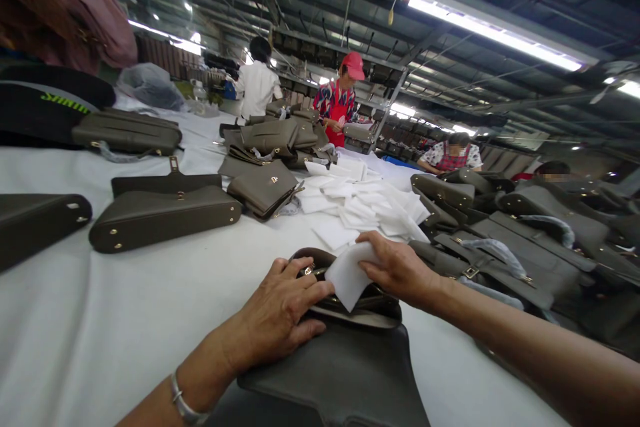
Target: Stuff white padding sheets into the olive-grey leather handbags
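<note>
A dark olive handbag (345, 367) lies in front of me with its flap folded toward me and its mouth open. My left hand (285, 307) grips the left side of the bag's mouth, fingers over the opening and thumb on the near edge. Between the thumb and fingers of my right hand (395, 267) is a white foam sheet (350, 277), its lower end dipping into the mouth. Gold zipper teeth show inside. How deep the sheet's tip reaches is hard to see.
A loose pile of white foam sheets (360, 200) lies beyond the bag. More olive handbags stand at left (165, 217), centre and right (520, 253) on the white-covered table (165, 307). Several people work farther back, one in a red cap (353, 65).
</note>
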